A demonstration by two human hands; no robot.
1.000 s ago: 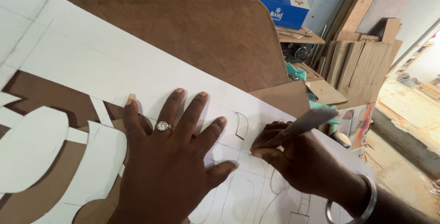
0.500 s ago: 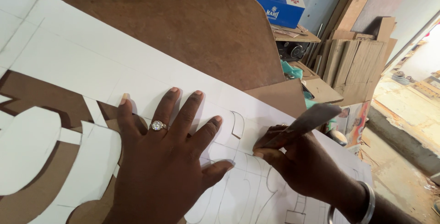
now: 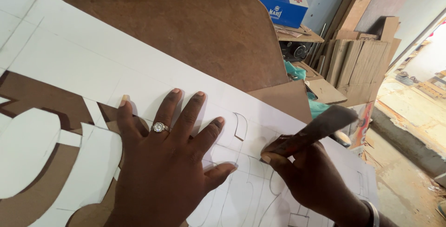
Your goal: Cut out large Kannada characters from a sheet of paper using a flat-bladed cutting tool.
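At centre, the left hand [image 3: 162, 171] is spread flat on the large white pencilled sheet [image 3: 116, 64]; at three o'clock, the right hand [image 3: 311, 176] is closed on a dark-handled cutting blade [image 3: 316, 131], mid-cut along a traced curve; steady pressure is judged needed next.

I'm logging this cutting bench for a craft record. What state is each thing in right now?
Left hand: flat, fingers spread, pressing the white sheet.
Right hand: closed around the knife.
Knife: tilted, tip at the sheet.
White sheet: flat, partly cut out, pencilled outlines near the knife.
Brown board: flat under the sheet.
Blue carton: closed, on the shelf.
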